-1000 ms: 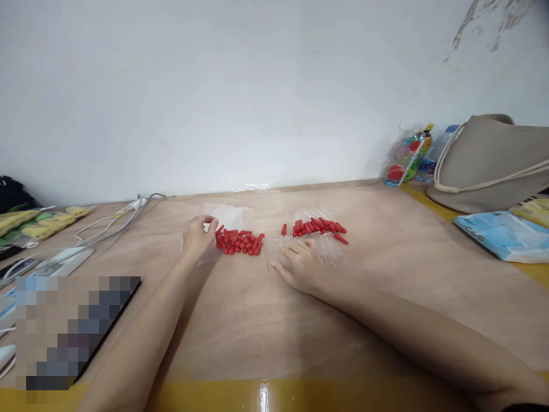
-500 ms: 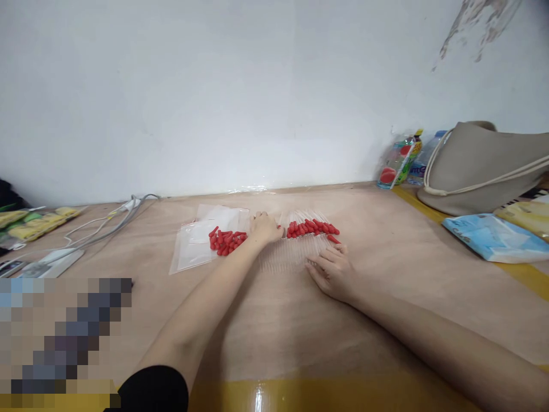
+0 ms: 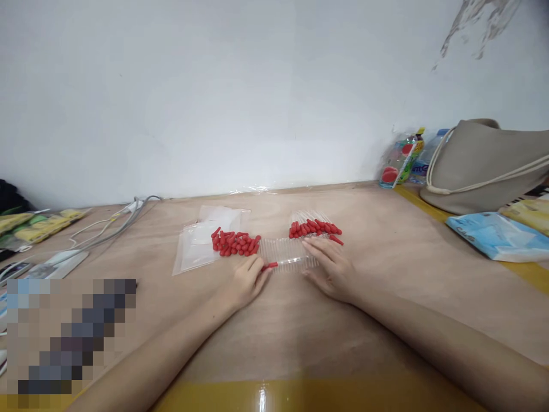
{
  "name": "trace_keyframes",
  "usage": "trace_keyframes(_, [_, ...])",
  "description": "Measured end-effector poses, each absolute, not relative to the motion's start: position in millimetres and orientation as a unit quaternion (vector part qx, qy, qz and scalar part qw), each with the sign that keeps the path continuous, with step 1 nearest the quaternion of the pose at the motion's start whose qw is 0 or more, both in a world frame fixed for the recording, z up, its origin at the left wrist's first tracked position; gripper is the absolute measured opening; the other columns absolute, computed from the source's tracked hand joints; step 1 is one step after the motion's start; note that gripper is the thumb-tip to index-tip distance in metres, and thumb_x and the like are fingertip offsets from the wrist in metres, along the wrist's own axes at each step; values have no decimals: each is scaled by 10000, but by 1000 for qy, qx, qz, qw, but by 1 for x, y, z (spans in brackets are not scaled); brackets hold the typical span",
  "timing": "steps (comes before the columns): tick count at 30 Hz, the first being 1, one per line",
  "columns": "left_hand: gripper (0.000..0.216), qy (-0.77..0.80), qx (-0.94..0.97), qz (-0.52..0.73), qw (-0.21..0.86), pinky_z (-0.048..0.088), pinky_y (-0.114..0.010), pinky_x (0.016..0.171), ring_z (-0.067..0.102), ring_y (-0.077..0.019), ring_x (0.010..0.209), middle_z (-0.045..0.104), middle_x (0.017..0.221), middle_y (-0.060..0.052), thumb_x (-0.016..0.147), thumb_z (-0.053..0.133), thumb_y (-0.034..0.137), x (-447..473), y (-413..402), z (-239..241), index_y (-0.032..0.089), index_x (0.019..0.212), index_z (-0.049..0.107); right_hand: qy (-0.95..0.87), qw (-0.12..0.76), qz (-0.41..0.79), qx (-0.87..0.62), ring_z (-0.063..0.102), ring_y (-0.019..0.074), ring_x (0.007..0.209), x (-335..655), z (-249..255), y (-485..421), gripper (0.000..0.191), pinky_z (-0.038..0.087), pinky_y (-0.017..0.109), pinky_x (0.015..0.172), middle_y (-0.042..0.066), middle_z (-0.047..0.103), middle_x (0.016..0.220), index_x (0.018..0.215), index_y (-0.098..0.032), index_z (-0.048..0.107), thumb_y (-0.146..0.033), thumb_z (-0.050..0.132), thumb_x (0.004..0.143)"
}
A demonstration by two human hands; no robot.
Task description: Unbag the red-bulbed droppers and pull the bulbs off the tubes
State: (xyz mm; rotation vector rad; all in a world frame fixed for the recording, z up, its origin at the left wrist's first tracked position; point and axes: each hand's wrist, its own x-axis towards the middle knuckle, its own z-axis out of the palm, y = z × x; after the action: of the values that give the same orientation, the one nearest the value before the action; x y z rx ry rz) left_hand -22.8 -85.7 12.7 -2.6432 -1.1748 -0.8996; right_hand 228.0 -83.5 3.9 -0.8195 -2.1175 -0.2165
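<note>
My left hand [image 3: 245, 280] pinches one red rubber bulb [image 3: 270, 265] at the near left end of a row of clear glass tubes [image 3: 286, 252] lying side by side on the table. On the right end of that row my right hand [image 3: 332, 269] lies with its fingers stretched out flat. A loose pile of red bulbs [image 3: 235, 242] sits just left of the tubes, partly beside a clear plastic bag [image 3: 201, 243]. Behind the row lies a bunch of tubes fitted with red bulbs [image 3: 314, 226].
A beige bag [image 3: 484, 163], a blue packet [image 3: 500, 234] and bottles [image 3: 403, 160] stand at the right by the wall. Cables [image 3: 115, 223], yellow packets [image 3: 38, 220] and a phone [image 3: 15, 269] lie at the left. The table's yellow front edge [image 3: 300, 395] runs below my arms.
My left hand drew back from behind the tubes to their near left end, now with a red bulb in its fingers. My right hand slid slightly left and forward onto the row.
</note>
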Motion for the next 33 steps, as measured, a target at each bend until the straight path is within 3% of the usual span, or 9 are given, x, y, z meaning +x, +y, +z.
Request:
trace_keyframes(5, [67,-339,-886,-312,59,453,-244,689,544,-126,738,576,806,-28,857,467,220,-15,-98,4,174,877,512,-897,354,-49,-260,490,211,1122,222,2,-83,413,419,382,954,106,569,1168,1216,-145,490,-306,506,836])
trace_keyframes(10, [56,-302,-891,-331,71,456,-239,709,557,-121,755,606,836,-32,841,492,176,-10,-99,8,170,886,525,-902,351,-45,-247,523,193,1100,216,-3,-81,308,422,388,969,71,619,1110,1136,-163,560,-266,491,854])
trace_keyframes(17, [222,-322,-889,-310,98,410,-362,800,548,-202,924,631,987,-70,807,558,296,-4,-98,14,169,988,561,-901,371,-46,-219,566,177,1050,211,-6,-80,253,448,362,955,72,647,1055,1074,-156,598,-220,495,852])
trace_keyframes(23, [136,-283,-895,-328,109,387,-358,880,576,-163,900,667,920,-23,825,534,212,3,-96,8,181,949,579,-903,374,-33,-209,590,166,1008,207,-3,-82,237,465,348,937,63,657,1033,1046,-160,610,-239,503,850])
trace_keyframes(33, [85,-279,-908,-286,123,320,-394,954,578,-170,956,675,902,-18,838,505,218,1,-101,15,169,842,575,-902,395,-48,-165,603,149,973,208,-6,-86,190,468,311,941,60,676,965,1000,-145,605,-175,502,843])
